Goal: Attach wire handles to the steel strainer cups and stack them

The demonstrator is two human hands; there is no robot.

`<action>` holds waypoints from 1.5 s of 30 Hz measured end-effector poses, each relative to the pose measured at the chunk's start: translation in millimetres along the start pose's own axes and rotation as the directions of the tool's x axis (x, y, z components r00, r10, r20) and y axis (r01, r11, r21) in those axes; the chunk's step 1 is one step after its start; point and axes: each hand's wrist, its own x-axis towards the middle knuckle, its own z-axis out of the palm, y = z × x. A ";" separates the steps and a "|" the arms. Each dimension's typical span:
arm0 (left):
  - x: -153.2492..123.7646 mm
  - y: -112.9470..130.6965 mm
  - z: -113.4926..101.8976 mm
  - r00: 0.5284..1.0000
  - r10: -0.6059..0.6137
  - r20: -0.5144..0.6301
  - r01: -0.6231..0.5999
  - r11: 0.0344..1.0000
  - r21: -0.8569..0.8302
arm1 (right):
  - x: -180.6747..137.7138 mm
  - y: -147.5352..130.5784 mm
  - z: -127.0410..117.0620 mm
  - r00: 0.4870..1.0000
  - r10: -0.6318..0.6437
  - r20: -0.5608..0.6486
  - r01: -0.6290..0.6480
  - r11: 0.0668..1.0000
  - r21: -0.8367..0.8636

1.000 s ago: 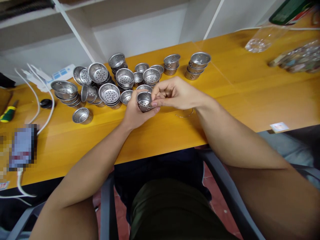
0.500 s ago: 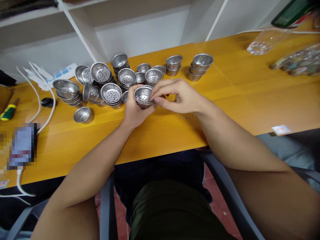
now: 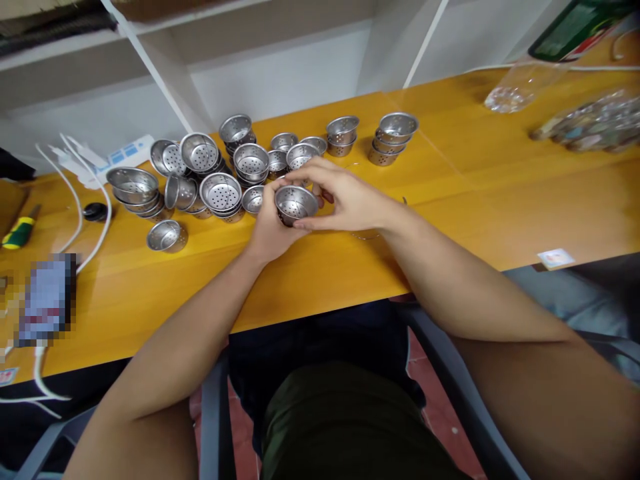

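Observation:
My left hand [image 3: 269, 230] cups a small perforated steel strainer cup [image 3: 296, 203] from below, just above the orange table [image 3: 450, 193]. My right hand [image 3: 350, 200] curls over the cup's right rim, fingers pinched against it. Both hands are closed round the same cup. Behind them lies a cluster of several more strainer cups [image 3: 220, 193], some stacked, some tipped on their sides. A stack of strainer cups [image 3: 393, 137] stands to the right of the cluster.
A lone strainer cup [image 3: 167, 235] sits left of my hands. White cables [image 3: 75, 200], a power strip [image 3: 120, 155], a screwdriver [image 3: 17, 230] and a blurred device [image 3: 45, 300] lie at the left. A clear plastic bag [image 3: 520, 90] lies far right. White shelving rises behind.
The cup and both hands have shifted slightly; my right fingers moved from inside the cup's rim to grip its right side and the cup tilted towards me.

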 end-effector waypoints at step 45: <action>4.7 63.7 -4.9 0.893 -0.172 0.417 0.175 0.984 0.031 | 6.2 90.1 -28.1 0.830 0.277 -0.484 -0.374 0.921 -0.113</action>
